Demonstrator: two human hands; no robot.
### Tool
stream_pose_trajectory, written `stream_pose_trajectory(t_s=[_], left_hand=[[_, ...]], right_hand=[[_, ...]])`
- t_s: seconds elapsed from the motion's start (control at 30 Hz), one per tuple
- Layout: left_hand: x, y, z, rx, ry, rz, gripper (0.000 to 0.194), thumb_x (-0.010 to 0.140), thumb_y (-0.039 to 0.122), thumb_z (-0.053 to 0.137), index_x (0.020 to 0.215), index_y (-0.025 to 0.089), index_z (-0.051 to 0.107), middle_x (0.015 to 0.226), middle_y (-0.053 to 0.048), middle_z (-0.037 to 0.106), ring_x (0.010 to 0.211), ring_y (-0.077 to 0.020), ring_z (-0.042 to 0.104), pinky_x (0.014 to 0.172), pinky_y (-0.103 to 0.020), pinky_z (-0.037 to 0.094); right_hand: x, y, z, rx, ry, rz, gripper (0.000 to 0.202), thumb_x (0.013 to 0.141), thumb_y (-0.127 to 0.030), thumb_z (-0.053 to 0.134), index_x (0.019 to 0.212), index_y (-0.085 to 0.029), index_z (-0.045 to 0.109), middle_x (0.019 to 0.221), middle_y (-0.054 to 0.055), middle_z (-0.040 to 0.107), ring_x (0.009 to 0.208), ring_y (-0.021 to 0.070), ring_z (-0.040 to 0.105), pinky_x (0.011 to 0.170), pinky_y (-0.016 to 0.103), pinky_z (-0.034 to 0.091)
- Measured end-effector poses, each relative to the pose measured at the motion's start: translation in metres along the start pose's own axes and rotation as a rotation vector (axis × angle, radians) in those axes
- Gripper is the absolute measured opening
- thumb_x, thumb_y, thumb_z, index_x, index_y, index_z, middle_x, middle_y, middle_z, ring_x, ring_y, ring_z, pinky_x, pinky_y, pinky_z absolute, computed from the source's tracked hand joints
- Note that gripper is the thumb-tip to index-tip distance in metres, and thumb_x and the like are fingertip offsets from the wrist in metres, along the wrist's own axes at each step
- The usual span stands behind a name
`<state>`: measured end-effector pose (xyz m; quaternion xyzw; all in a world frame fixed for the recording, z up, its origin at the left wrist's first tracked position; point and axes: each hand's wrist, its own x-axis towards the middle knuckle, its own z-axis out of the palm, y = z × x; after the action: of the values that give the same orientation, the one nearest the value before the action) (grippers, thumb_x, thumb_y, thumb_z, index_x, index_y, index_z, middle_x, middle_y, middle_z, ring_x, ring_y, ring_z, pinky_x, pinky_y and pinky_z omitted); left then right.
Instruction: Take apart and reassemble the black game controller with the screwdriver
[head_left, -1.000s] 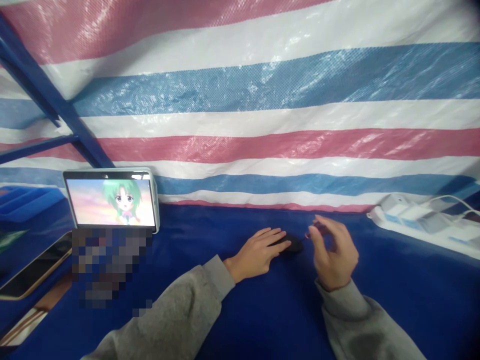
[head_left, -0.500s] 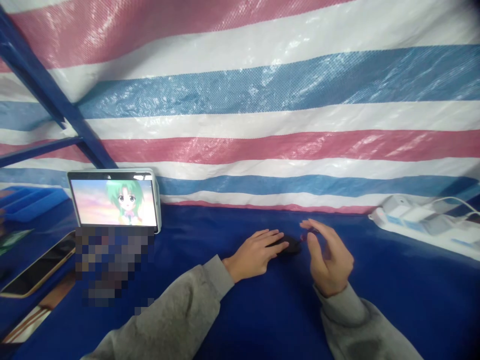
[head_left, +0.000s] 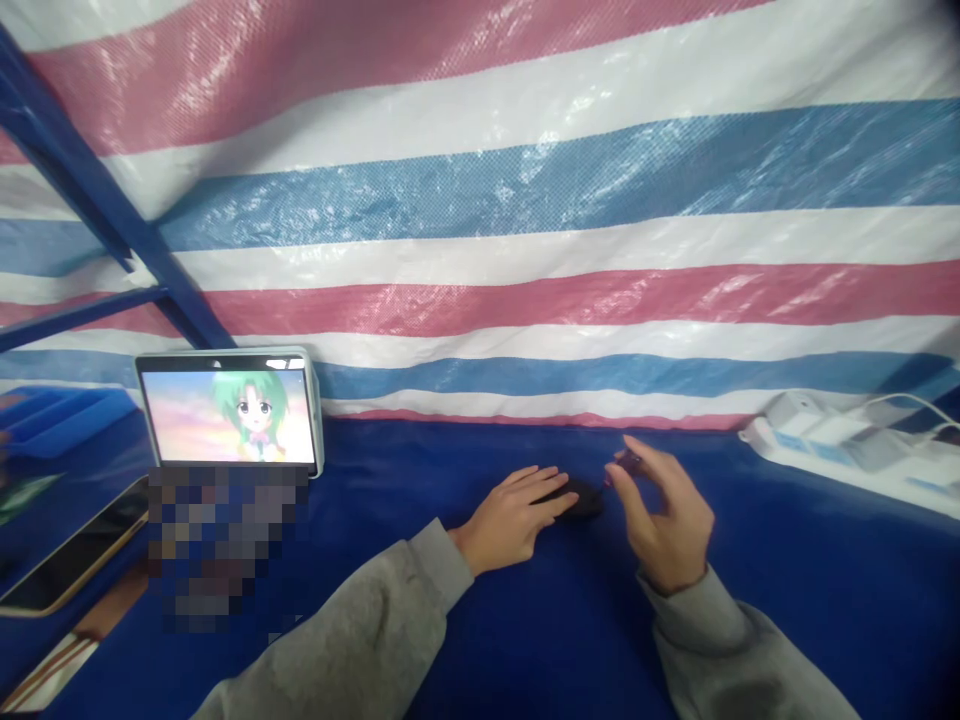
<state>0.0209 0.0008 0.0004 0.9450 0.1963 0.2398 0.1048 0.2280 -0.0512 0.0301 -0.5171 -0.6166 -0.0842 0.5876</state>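
Note:
On the blue table [head_left: 570,620], a dark, rounded flat object [head_left: 583,498] lies under the fingertips of my left hand [head_left: 517,515]. That hand rests palm down with its fingers stretched out. Just to the right, my right hand [head_left: 667,510] is raised on its side, with thumb and fingers pinched around a small dark reddish-purple piece [head_left: 626,465]. The piece is partly covered by the fingers, and its exact shape is unclear.
A tablet [head_left: 229,415] playing a cartoon stands at the left. Beside it are a phone [head_left: 75,550] and a blue tray [head_left: 71,420]. A white power strip [head_left: 847,455] with plugs lies at the right. Striped sheeting [head_left: 487,300] hangs behind.
My right hand's thumb and fingers have closed around the small reddish-purple piece, and the hand has shifted slightly right. My left hand stays on the dark object. The view has tilted slightly.

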Motion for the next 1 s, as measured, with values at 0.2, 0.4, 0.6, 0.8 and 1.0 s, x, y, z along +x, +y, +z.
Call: stream_pose_trajectory(t_s=[0.2,0.4,0.6,0.8,1.0], left_hand=[[0.0,0.002,0.0,0.018,-0.019,0.012,0.042,0.1,0.016,0.045,0.14,0.021,0.051,0.151,-0.008,0.047,0.145,-0.0199,0.038,0.121,-0.042,0.03],[0.0,-0.001,0.001,-0.045,0.001,-0.038,0.043,0.098,0.017,0.047,0.141,0.021,0.05,0.15,-0.007,0.049,0.144,-0.019,0.039,0.121,-0.041,0.03],[-0.001,0.001,-0.001,-0.071,-0.017,-0.094,0.054,0.093,0.016,0.057,0.145,0.023,0.044,0.15,-0.011,0.045,0.138,-0.0254,0.045,0.114,-0.045,0.04],[0.001,0.001,-0.008,-0.223,0.041,-0.232,0.046,0.097,0.028,0.056,0.142,0.027,0.047,0.136,-0.008,0.055,0.118,-0.024,0.06,0.103,-0.04,0.049],[0.005,-0.006,-0.01,-0.396,0.131,-0.342,0.034,0.099,0.036,0.054,0.131,0.025,0.051,0.128,-0.006,0.063,0.117,-0.0226,0.061,0.106,-0.039,0.045]], right_hand=[[0.002,0.001,0.002,-0.067,-0.025,-0.04,0.037,0.088,-0.028,0.066,0.124,-0.022,0.063,0.094,0.006,0.071,0.076,0.0179,0.066,0.076,0.034,0.057],[-0.001,0.009,0.001,-0.057,0.055,0.053,0.053,0.088,-0.032,0.065,0.138,-0.019,0.055,0.096,0.008,0.074,0.076,0.0189,0.071,0.081,0.036,0.058],[0.003,0.04,-0.012,-0.354,-0.131,0.284,0.048,0.085,-0.047,0.059,0.122,-0.018,0.068,0.055,-0.002,0.063,0.053,0.0175,0.065,0.062,0.031,0.051],[-0.016,0.059,0.0,-0.455,-0.611,0.241,0.032,0.081,-0.035,0.059,0.107,-0.022,0.072,0.057,-0.001,0.067,0.049,0.0189,0.063,0.051,0.028,0.04],[-0.024,0.058,0.004,-0.453,-0.678,0.307,0.034,0.083,-0.043,0.061,0.11,-0.025,0.069,0.06,-0.002,0.069,0.056,0.0211,0.067,0.051,0.028,0.039]])
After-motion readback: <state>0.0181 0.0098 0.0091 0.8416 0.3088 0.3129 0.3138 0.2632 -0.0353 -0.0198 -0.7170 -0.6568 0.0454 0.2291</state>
